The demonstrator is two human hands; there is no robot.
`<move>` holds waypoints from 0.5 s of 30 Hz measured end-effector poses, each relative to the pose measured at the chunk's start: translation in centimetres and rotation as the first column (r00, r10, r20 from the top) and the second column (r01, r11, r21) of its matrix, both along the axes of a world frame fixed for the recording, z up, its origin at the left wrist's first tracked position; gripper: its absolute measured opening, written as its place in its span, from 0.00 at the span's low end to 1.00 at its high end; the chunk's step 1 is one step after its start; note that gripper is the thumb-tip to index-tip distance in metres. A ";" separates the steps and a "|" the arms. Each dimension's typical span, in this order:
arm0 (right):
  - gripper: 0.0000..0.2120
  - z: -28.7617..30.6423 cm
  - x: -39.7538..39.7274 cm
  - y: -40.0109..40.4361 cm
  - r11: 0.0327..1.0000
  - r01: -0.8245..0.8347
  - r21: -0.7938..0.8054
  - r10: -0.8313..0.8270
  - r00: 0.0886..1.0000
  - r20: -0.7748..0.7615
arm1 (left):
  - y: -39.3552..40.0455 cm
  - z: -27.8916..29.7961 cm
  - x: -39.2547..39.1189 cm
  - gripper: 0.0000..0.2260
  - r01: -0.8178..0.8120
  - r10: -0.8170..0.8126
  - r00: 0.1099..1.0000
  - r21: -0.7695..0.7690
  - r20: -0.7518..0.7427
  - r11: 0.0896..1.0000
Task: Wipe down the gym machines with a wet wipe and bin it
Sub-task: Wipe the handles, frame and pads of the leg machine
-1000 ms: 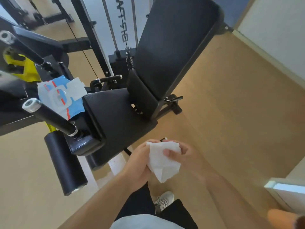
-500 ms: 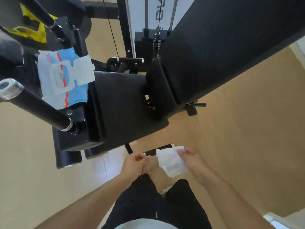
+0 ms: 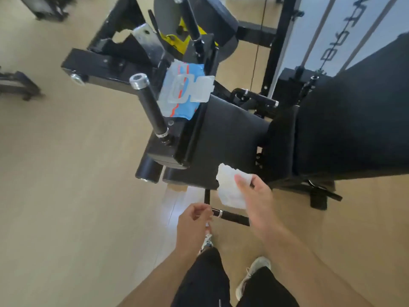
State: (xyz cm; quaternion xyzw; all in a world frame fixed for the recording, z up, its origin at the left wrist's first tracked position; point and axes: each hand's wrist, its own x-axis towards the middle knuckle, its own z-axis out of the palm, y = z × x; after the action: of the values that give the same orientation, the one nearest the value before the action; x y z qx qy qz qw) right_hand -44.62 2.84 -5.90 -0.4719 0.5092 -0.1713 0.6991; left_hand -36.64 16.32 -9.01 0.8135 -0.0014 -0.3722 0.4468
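Observation:
A black gym machine fills the upper middle, with a padded seat (image 3: 230, 134) and a tall padded backrest (image 3: 354, 120) to the right. My right hand (image 3: 256, 196) holds a crumpled white wet wipe (image 3: 230, 187) at the seat's near edge, thumb on top of the wipe. Lower and to the left, my left hand (image 3: 192, 224) hangs with loosely curled fingers and holds nothing. A blue and white wet-wipe pack (image 3: 183, 91) with its flap open lies on the machine frame left of the seat.
A black handle bar (image 3: 150, 107) sticks up beside the pack. Two round leg rollers (image 3: 148, 169) sit under the seat front. A low black bar (image 3: 230, 217) runs by my feet. Tan floor spreads to the left; other machine bases (image 3: 20, 85) stand far left.
My left hand has let go of the wipe and dropped lower. My right hand has carried the wipe up to the seat's near edge. The view has swung left.

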 end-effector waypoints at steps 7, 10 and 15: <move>0.05 10.1 12.9 -0.4 0.969 -0.139 -0.205 0.187 0.954 0.234 | 0.1 9.8 3.4 0.05 -0.266 0.330 0.911 -0.258 0.247 0.929; 0.07 10.0 16.3 1.3 0.955 -0.219 -0.201 0.264 0.935 0.236 | -0.1 12.3 7.3 0.06 -0.221 0.310 0.919 -0.334 0.243 0.916; 0.11 6.7 17.2 1.9 0.938 -0.166 -0.303 0.242 0.942 0.232 | -0.6 12.5 11.9 0.11 -0.174 0.278 0.936 -0.403 0.216 0.899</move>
State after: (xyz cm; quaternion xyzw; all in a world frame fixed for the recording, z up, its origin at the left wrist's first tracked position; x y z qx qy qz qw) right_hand -27.44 4.74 0.76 -0.5890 0.3293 -0.2288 0.7016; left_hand -24.78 15.69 3.46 0.7495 -0.0380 -0.1966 0.6310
